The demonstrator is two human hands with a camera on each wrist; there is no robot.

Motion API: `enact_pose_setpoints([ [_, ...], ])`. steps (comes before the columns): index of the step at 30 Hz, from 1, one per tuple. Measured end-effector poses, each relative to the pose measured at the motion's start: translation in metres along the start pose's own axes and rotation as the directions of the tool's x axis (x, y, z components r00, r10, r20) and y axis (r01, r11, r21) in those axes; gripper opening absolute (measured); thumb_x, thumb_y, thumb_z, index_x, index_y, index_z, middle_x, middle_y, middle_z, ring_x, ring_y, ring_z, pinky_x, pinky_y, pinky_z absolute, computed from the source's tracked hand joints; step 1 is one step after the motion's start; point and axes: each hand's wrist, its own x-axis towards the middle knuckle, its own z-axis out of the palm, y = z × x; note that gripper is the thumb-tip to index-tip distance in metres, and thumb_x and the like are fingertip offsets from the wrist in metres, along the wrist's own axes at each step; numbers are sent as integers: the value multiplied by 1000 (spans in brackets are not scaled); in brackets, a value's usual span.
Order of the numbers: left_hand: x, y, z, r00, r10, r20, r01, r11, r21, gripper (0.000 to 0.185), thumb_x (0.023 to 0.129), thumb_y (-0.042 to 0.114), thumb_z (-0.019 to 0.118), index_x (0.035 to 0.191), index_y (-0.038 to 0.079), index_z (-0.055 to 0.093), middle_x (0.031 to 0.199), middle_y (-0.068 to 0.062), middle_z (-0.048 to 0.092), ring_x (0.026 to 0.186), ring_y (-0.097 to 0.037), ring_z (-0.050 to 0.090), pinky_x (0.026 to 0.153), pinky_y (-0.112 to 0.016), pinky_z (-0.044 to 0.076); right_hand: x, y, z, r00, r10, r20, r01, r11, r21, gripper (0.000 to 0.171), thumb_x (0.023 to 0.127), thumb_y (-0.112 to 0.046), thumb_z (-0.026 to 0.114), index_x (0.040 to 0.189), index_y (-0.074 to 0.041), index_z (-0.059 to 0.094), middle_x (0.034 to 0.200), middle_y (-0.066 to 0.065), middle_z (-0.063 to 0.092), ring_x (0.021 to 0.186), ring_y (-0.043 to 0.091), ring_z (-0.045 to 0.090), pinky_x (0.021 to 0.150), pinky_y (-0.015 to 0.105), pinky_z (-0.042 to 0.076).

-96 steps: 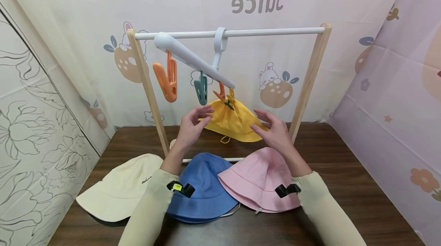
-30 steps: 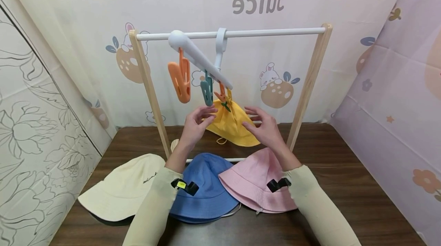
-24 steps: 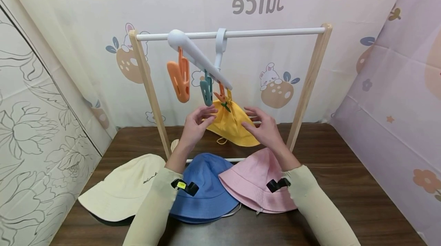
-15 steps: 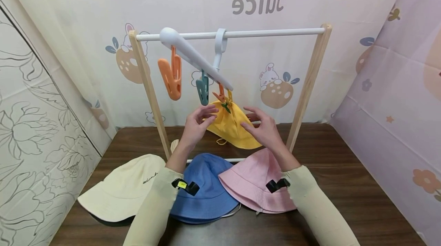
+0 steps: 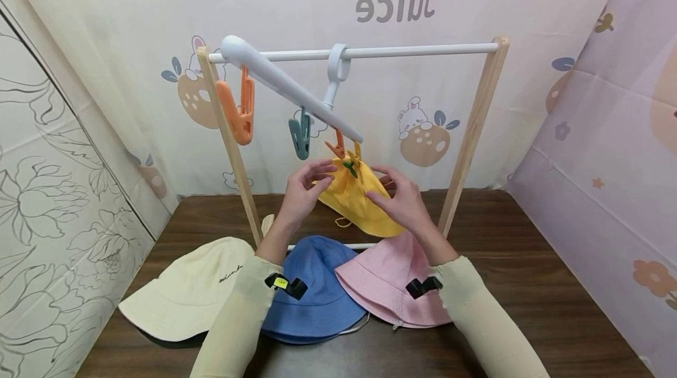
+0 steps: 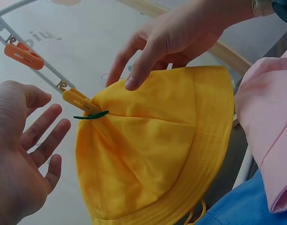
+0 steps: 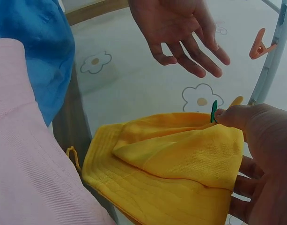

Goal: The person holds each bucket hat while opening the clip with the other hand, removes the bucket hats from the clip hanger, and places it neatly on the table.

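Observation:
A yellow bucket hat [image 5: 359, 204] with a green leaf tab hangs from a yellow clip [image 6: 81, 101] at the far end of a white clip hanger [image 5: 285, 85]. My left hand [image 5: 302, 187] is left of the hat, its fingers relaxed; the left wrist view shows a gap between them. My right hand [image 5: 404, 198] is at the hat's other side. Its thumb [image 7: 232, 117] overlaps the crown and its fingers are partly hidden behind; no firm grip shows. Two orange clips [image 5: 239, 107] and a teal clip [image 5: 300, 134] hang along the hanger without hats.
The hanger hooks over the white rail [image 5: 418, 50] of a wooden-sided rack [image 5: 476, 131]. Cream [image 5: 185, 290], blue [image 5: 312, 290] and pink [image 5: 394, 284] bucket hats lie along the front of the brown table [image 5: 529, 284]. Printed curtains stand behind and at the sides.
Over the last second the hanger has turned, its near end swinging left. The yellow hat has swung slightly right and nearer. My right hand has moved slightly left; the left has barely moved.

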Motion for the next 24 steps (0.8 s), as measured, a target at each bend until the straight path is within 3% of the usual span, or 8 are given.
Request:
enact_pose_setpoints([
  [11, 2, 0, 3, 1000, -14, 2, 14, 1000, -11, 42, 112, 6, 65, 153, 0, 63, 150, -28, 70, 137, -46, 68, 102, -17, 57, -3, 2, 6, 1000, 14, 27, -13, 999, -31, 66, 99, -16, 87, 159, -15, 59, 126, 28, 81, 105, 46, 83, 93, 59, 69],
  [19, 3, 0, 4, 1000, -16, -3, 16, 1000, 15, 41, 112, 5, 65, 153, 2, 64, 149, -26, 71, 136, -43, 70, 102, -18, 58, -7, 7, 10, 1000, 2, 28, -1, 1000, -28, 72, 97, -14, 89, 161, -14, 57, 120, 25, 84, 102, 39, 83, 88, 45, 66],
  [24, 4, -1, 5, 1000, -16, -4, 16, 1000, 19, 40, 112, 5, 66, 152, 4, 65, 149, -25, 72, 137, -45, 70, 103, -18, 58, -9, 8, 11, 1000, 5, 13, -4, 999, -43, 74, 97, -15, 89, 162, -15, 55, 125, 26, 83, 109, 41, 83, 91, 49, 66],
])
